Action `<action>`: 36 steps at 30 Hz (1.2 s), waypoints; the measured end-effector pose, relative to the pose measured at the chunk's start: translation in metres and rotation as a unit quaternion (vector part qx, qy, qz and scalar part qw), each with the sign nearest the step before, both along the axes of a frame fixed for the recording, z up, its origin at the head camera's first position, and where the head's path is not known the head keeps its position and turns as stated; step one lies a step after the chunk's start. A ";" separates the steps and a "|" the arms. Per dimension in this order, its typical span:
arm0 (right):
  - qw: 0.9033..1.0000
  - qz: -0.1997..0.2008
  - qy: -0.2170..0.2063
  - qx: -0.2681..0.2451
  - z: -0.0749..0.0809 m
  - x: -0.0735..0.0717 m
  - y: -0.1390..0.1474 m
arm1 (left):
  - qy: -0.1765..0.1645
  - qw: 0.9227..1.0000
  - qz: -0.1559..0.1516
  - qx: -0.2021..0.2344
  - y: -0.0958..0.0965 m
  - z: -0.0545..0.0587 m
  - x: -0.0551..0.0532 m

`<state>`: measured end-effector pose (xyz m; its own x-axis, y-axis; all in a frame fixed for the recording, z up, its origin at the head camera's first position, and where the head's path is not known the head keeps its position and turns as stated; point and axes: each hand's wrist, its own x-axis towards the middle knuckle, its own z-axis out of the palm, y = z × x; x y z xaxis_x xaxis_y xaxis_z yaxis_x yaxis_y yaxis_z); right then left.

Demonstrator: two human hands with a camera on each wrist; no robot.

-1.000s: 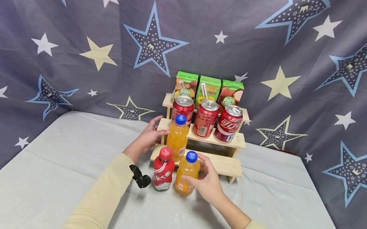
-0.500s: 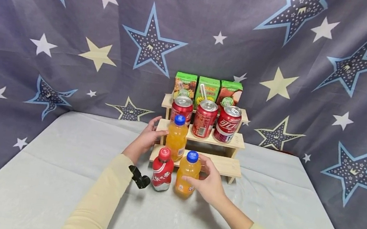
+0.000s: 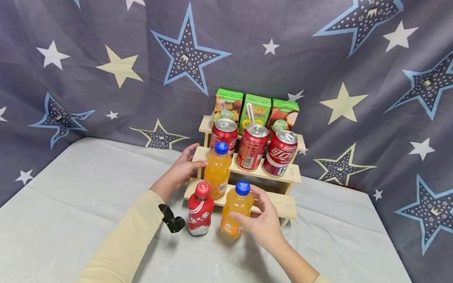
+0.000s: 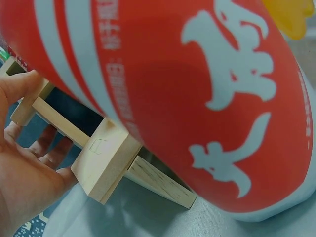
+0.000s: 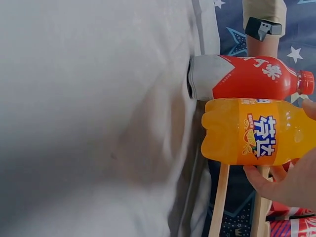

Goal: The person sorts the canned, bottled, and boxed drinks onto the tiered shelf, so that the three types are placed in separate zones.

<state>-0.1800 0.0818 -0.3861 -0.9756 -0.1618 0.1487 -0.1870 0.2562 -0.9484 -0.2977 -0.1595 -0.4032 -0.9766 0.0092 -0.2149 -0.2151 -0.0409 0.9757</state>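
Note:
My right hand (image 3: 265, 217) grips an orange soda bottle (image 3: 232, 215) with a blue cap, upright in front of the lowest step. The right wrist view shows the thumb and fingers around the upper part of the orange soda bottle (image 5: 252, 131). My left hand (image 3: 181, 166) holds the left end of the wooden tiered shelf (image 3: 276, 204), thumb on the middle step. A red bottle (image 3: 200, 213) with a red cap stands on the table between my arms, and fills much of the left wrist view. Another orange soda bottle (image 3: 216, 174) stands on the lowest step's left end.
Three red soda cans (image 3: 251, 150) line the middle step, the left one partly hidden by the bottle before it. Green-topped juice boxes (image 3: 256, 109) stand on the top step. A grey cloth covers the table (image 3: 49, 198); a starry curtain (image 3: 246, 33) hangs behind.
My right hand has moved the orange soda bottle slightly to the right and up toward the lowest step. My left hand stays on the shelf's left end.

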 end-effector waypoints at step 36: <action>0.998 -0.037 0.040 0.009 0.029 -0.031 0.009 | -0.005 1.000 0.002 -0.010 0.001 -0.001 -0.001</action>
<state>-0.2113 0.0910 -0.3575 -0.9700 -0.0922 0.2250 -0.2423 0.2883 -0.9264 -0.2990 -0.1590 -0.4046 -0.9744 0.0011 -0.2250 -0.2250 -0.0231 0.9741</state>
